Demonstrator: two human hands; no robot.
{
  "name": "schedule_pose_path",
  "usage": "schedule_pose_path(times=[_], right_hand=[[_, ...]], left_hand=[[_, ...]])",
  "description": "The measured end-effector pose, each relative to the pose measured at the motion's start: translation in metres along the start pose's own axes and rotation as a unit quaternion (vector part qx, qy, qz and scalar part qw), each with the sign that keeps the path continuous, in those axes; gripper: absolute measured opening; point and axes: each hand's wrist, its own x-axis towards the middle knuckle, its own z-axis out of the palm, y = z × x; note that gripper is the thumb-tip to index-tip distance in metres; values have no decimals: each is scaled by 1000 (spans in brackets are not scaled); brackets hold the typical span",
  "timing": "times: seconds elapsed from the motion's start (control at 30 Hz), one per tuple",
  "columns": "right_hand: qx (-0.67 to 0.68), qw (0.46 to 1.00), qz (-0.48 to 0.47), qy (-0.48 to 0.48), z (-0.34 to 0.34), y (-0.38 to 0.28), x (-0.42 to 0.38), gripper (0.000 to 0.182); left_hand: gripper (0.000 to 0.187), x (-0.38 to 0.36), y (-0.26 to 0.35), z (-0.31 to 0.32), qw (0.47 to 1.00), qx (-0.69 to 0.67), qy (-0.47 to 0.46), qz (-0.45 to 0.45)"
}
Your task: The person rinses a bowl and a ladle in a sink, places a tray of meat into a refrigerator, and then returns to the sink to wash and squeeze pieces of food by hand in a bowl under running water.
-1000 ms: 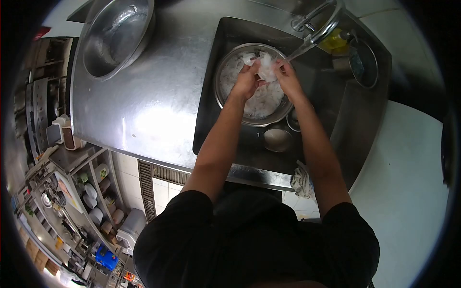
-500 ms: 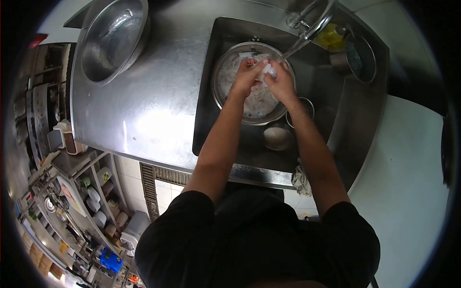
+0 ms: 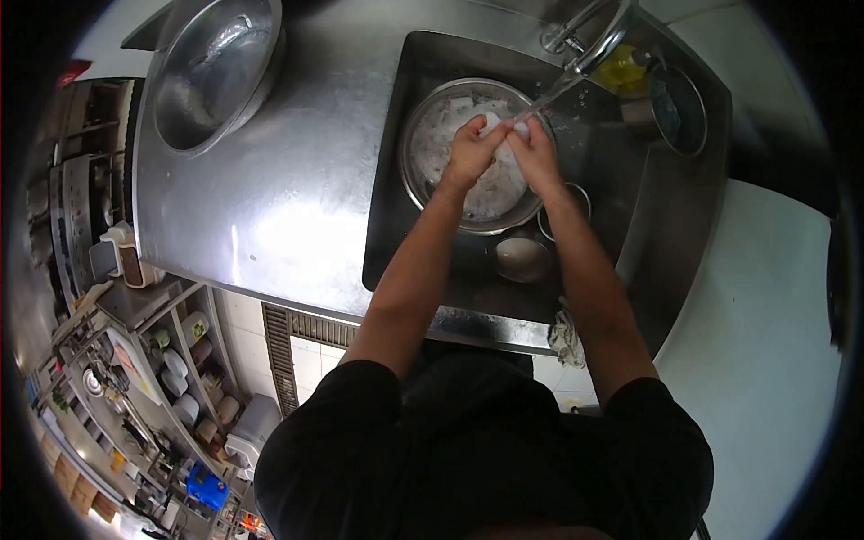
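Both hands meet over a round metal bowl (image 3: 410, 171) of cloudy, foamy water in the sink. My left hand (image 3: 472, 155) and my right hand (image 3: 535, 153) are closed on a small white item (image 3: 491, 121), too covered by fingers to identify. Water runs from the curved faucet (image 3: 605, 54) onto the fingers and splashes to the right. More pale pieces lie in the bowl water, their kind unclear.
A smaller metal bowl (image 3: 522, 259) and a round rim lie in the sink (image 3: 612, 171). A large empty basin (image 3: 202, 99) stands on the left counter. Behind the sink's right side are a yellow bottle (image 3: 621, 70) and a metal pot (image 3: 641, 112). A rag (image 3: 565, 337) hangs on the front edge.
The hands have shifted slightly, with the fingers now under the water stream. Droplets splash to the right of the stream. The white item is more covered by the fingers.
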Motion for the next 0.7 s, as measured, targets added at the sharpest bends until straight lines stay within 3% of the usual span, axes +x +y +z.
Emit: schedule_pose_path(times=[0.17,0.27,0.33,0.43,0.53,0.7], right_hand=[[82,996,37,29,11,10,9,38],[187,976,112,-5,16,13,14,41],[221,958,179,-23,16,-11,8,41],[186,957,214,-54,15,-12,12,41],[163,964,201,-55,19,-14,15,24],[164,964,210,-26,28,-32,11,21]], left_hand=[[23,28,-32,6,983,-42,74,166],[24,19,-21,8,983,-90,84,135],[24,18,-19,3,980,-13,110,165],[23,12,-10,1,972,10,126,197],[22,14,-14,-3,968,31,146,203],[24,4,-3,-1,966,-2,150,211]])
